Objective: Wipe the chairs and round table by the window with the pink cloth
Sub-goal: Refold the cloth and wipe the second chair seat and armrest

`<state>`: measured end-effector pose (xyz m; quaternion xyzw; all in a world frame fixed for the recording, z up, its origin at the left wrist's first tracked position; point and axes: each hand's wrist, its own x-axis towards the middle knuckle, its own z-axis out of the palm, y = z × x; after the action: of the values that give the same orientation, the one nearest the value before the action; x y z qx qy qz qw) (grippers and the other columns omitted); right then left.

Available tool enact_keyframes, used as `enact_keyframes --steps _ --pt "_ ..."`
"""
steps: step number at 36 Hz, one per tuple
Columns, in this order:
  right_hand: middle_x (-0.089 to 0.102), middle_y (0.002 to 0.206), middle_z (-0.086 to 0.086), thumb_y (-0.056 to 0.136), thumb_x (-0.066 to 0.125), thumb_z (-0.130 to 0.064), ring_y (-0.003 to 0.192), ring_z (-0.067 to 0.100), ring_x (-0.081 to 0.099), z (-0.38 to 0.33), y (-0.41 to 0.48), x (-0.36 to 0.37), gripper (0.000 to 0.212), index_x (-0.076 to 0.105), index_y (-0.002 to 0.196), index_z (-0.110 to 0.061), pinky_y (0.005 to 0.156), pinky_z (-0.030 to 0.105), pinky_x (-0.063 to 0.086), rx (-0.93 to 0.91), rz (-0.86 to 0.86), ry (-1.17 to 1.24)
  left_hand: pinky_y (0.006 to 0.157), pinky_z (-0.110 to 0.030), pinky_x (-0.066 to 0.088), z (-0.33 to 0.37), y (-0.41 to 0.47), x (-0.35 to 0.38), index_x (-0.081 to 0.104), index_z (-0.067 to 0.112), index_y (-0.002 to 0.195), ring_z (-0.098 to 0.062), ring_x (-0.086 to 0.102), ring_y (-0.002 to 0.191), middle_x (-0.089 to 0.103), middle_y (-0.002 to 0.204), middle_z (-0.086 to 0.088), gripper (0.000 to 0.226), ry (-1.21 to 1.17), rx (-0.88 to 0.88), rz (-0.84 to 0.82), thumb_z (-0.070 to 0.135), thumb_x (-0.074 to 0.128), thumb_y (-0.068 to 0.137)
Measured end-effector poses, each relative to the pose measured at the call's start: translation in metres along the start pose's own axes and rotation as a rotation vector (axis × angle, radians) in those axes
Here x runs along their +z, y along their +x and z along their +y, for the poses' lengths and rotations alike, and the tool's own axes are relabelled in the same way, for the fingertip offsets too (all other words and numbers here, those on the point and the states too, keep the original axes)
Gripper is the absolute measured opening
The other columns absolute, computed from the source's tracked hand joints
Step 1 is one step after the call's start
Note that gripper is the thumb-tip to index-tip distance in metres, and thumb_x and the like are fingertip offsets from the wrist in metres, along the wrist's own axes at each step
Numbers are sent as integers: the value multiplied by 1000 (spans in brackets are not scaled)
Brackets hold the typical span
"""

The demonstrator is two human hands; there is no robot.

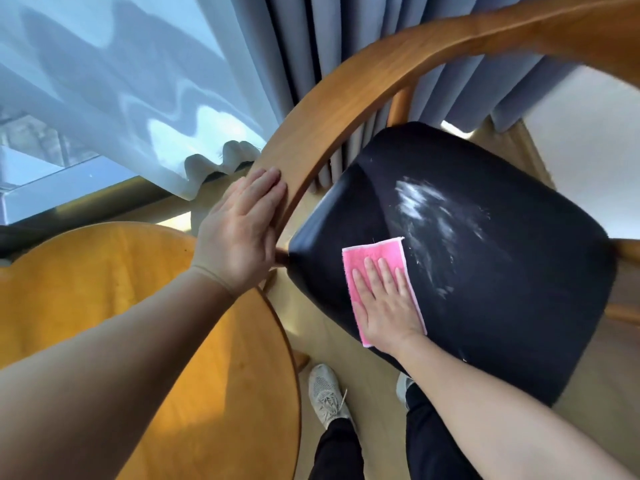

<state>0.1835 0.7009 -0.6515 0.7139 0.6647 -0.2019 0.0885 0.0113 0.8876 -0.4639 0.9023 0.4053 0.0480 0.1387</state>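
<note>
A wooden chair with a curved back rail (332, 109) and a black padded seat (502, 306) stands before me. White dusty streaks (426, 209) mark the middle of the seat. The folded pink cloth (367, 258) lies on the seat's near left part, and my right hand (384, 303) presses flat on it with straight fingers. My left hand (242, 226) rests flat against the end of the chair's wooden armrest, fingers straight. The round wooden table (145, 358) is at the lower left, partly under my left forearm.
A sheer white curtain (121, 91) and grey-blue drapes (311, 46) hang along the window behind the chair. My feet in light shoes (325, 393) stand on the wooden floor between table and chair. A white wall (588, 161) is at the right.
</note>
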Motion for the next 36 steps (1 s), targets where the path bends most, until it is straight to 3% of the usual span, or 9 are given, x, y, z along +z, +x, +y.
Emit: enact_keyframes --steps 3,5,10,12,14,16,20,32,36 --pt "7 159 10 99 17 -44 150 33 7 0 1 1 59 15 151 -15 119 52 5 1 -4 -4 105 -53 39 10 -1 -1 59 0 124 -36 46 127 56 130 -19 39 103 117 99 12 43 91" --pt "2 159 9 99 13 -45 150 32 1 1 2 1 60 11 152 -16 119 51 0 -6 -3 -3 100 -44 45 19 -9 2 63 0 116 -36 53 119 60 121 -20 32 80 156 160 3 49 88" --pt "-1 159 9 98 10 -46 150 31 -1 3 2 1 60 9 151 -17 120 51 0 -12 -3 16 78 -38 57 50 -30 34 66 8 113 -26 61 107 62 119 -10 33 -3 122 -123 2 51 84" --pt "5 159 9 98 15 -45 150 32 7 2 3 1 60 14 151 -16 119 53 5 -5 4 28 94 -37 50 61 -29 50 51 13 134 -20 46 128 47 141 -4 48 -15 -87 -320 2 49 88" --pt "10 158 10 98 18 -44 149 34 13 2 3 0 60 18 150 -15 119 53 9 -5 24 46 112 -30 30 63 -32 68 25 17 150 -16 18 144 19 158 0 63 7 -247 -471 2 41 91" --pt "14 159 12 98 21 -44 148 36 16 1 3 -1 60 20 150 -14 118 54 11 -8 34 63 116 -28 12 59 -36 85 8 19 153 -14 0 147 0 160 1 70 19 -326 -541 1 38 92" --pt "24 158 18 93 28 -40 145 43 21 -7 7 -1 66 23 151 -11 114 60 15 13 42 81 110 -27 -5 47 -39 110 -1 26 152 -9 -15 143 -13 158 5 75 -29 -384 -526 1 37 93" --pt "22 160 11 98 24 -42 148 35 15 10 39 -11 57 18 150 -19 118 54 10 -38 87 48 104 -23 -9 44 -27 142 -2 26 152 -10 -12 144 -17 157 5 78 -120 -401 -579 0 42 92" --pt "4 163 7 100 15 -43 150 31 -2 24 70 -31 56 4 151 -24 120 50 -3 -69 67 7 107 -24 -6 43 -21 143 -4 25 152 -12 -11 145 -18 157 4 79 -110 -398 -604 2 44 92"
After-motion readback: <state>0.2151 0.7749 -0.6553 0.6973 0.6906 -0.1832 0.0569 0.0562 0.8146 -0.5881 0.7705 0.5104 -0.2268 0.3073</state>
